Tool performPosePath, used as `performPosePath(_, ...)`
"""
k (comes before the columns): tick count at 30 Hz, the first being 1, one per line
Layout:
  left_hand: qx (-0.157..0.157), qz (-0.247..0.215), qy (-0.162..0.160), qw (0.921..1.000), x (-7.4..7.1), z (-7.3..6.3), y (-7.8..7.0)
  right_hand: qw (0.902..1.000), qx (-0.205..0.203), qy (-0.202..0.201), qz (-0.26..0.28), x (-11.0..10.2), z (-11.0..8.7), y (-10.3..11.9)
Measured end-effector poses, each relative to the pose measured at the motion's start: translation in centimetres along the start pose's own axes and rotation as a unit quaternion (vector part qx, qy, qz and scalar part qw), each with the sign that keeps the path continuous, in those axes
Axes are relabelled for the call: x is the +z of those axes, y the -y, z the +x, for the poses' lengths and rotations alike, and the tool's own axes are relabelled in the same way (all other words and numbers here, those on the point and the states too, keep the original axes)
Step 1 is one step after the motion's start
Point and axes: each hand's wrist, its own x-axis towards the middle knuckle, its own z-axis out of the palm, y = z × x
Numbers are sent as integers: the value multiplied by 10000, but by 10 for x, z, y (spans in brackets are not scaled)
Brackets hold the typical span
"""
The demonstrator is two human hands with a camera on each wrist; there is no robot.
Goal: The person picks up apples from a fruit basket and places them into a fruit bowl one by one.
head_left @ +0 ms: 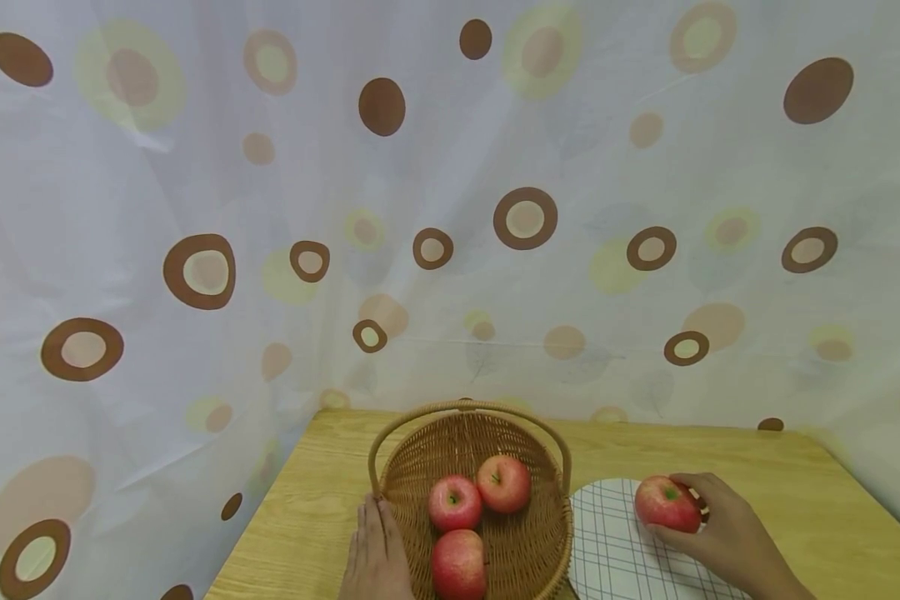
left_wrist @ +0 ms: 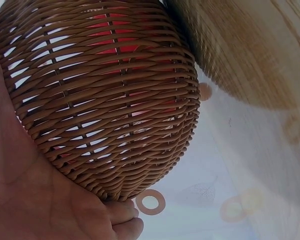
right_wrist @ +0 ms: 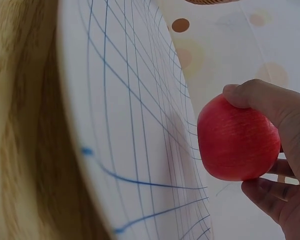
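Observation:
A red apple is gripped between the thumb and fingers of my right hand, over a white plate with blue grid lines. In the right wrist view the same apple shows close beside the plate's face. My left hand lies with straight fingers along the left side of a brown wicker basket. Inside the basket are three more apples: one at the left, one at the right and one nearest me. In the left wrist view, my palm rests against the woven wall.
The basket's arched handle stands upright over it. Basket and plate sit side by side on a light wooden table. A white curtain with brown and yellow dots hangs behind and at both sides.

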Motion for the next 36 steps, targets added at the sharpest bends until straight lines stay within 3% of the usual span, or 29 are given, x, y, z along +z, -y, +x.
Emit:
performPosePath(6,90,67,-126,9999,1,-1,1,9998,138,114,-80,-1,0,-2)
performPosePath(12,60,-7,-28,10000,0,-1,2,9994,244,204,-144,-1,1,-3)
performPosePath(19,223,274,-370,9987,4,-1,1,9985,341,395,-193,-1,3,-5)
performPosePath(26,182,161,-277,9993,4,-1,2,9968,479,583,-264,-2,5,-10)
performPosePath(36,394,419,-1007,9933,12,-2,1,9971,410,542,-340,-2,4,-15)
